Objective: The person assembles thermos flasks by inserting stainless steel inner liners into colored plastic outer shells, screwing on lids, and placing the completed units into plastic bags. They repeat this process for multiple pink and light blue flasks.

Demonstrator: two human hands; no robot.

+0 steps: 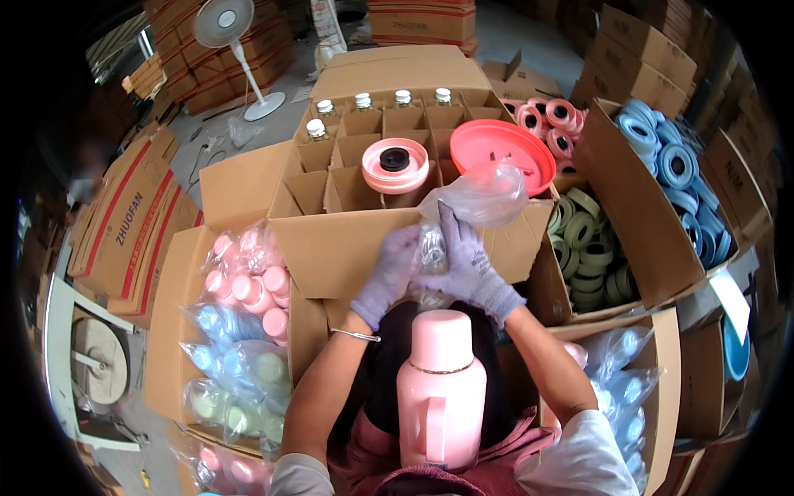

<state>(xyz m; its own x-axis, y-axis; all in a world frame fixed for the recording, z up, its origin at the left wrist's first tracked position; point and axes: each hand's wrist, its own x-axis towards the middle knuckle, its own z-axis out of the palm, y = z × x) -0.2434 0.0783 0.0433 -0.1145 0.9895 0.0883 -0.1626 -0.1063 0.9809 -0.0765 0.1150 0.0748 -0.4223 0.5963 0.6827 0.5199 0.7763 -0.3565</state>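
The left forearm (327, 393) and right forearm (552, 364) angle inward, bare. Gloved in lavender, the left grip (394, 266) bends inward, near the right grip (470, 266), whose forefinger (447, 225) extends forward while its thumb (434, 282) points left.

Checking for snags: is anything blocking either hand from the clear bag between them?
Nothing visible is: the gloved left hand and right hand are right at the clear bag, one on each side of its narrow lower part. The pink flask is nearer the body, between the forearms, not in between.
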